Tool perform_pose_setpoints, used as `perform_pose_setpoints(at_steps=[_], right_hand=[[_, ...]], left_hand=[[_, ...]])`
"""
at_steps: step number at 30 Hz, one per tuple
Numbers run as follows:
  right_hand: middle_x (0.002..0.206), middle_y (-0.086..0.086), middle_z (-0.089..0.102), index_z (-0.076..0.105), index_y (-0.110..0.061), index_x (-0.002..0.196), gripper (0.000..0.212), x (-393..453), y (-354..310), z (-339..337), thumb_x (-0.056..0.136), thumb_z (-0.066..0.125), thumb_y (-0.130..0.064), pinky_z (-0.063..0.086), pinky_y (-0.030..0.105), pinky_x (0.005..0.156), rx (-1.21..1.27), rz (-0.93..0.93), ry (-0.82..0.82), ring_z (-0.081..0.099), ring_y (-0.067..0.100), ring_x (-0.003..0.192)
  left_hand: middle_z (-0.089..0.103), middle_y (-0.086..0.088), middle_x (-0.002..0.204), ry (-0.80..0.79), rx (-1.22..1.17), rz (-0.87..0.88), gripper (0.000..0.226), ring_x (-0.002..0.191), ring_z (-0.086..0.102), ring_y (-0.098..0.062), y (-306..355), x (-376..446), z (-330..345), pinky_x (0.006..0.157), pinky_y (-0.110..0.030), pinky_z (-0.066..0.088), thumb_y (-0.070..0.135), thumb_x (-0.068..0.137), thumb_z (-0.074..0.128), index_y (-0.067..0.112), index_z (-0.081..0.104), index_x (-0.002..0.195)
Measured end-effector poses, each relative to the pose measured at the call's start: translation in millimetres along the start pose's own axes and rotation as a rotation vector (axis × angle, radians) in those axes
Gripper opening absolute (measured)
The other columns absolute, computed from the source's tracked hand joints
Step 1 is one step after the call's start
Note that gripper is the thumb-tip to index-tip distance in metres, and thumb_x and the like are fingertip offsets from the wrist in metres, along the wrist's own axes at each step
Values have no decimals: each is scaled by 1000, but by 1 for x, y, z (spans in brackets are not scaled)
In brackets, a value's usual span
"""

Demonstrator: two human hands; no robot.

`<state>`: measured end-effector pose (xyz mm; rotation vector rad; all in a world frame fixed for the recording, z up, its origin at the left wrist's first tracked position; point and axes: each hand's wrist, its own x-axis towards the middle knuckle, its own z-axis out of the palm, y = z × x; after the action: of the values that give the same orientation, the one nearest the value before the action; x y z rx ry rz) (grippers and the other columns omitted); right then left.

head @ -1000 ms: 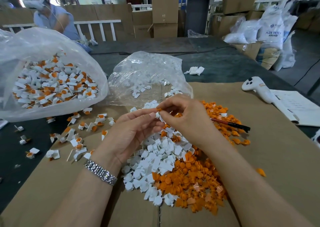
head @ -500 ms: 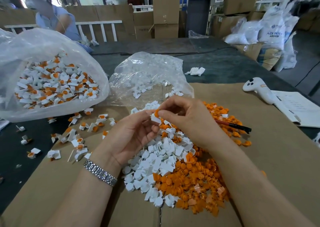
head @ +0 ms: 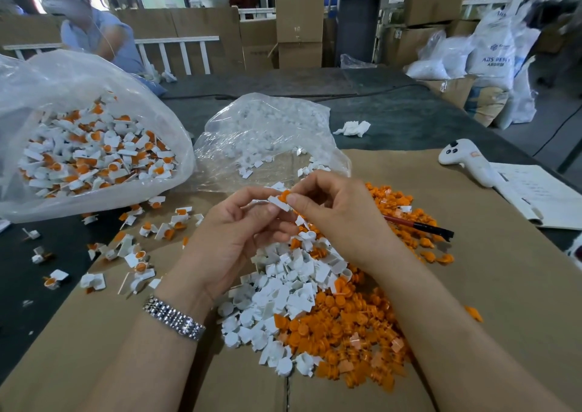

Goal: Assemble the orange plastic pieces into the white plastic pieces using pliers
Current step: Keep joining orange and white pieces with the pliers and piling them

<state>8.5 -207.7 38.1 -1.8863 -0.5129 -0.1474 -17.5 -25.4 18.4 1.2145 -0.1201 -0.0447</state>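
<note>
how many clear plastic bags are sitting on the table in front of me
2. A big bag on the left holds assembled white-and-orange pieces. A smaller bag in the middle, beyond the hands, holds a few white pieces. More sacks stand off the table at the far right.

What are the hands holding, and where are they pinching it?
The left hand pinches a white plastic piece by its flat tab. The right hand pinches an orange plastic piece at its top, against the white one. The pliers lie unheld.

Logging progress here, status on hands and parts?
Left hand pinches white piece. Right hand pinches orange piece against it. Pliers partly under right hand.
</note>
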Motion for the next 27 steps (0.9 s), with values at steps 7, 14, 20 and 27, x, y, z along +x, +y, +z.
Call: perform_pose_setpoints(at_steps=[7,14,20,27], right_hand=[[79,4,70,71,-16,89,8,-1,0,3,92,72,-23,55,32,65,-29,38,18,63,17,70],[95,-9,67,68,-28,118,29,-2,-6,-17,90,74,-23,50,19,73,33,-43,-154,60,3,82],[88,-3,69,75,-20,111,22,-1,-4,-9,90,74,-15,55,32,81,-37,-116,-93,65,13,83],[93,-10,67,74,-22,112,22,-1,0,-5,91,73,-17,52,19,83,-188,-187,-31,64,4,88]], left_hand=[[77,-21,90,75,263,121,27,81,77,-29,-3,-1,0,73,-26,61,15,84,69,9,76,110],[75,-13,86,-28,-30,-24,21,72,73,-17,5,-2,2,65,-21,59,11,85,65,10,82,97],[75,-20,87,8,-5,-20,24,70,73,-23,6,-3,2,62,-25,60,8,84,67,8,74,106],[73,-30,98,39,-21,-27,6,79,77,-36,11,-5,8,63,-29,62,17,84,72,14,73,89]])
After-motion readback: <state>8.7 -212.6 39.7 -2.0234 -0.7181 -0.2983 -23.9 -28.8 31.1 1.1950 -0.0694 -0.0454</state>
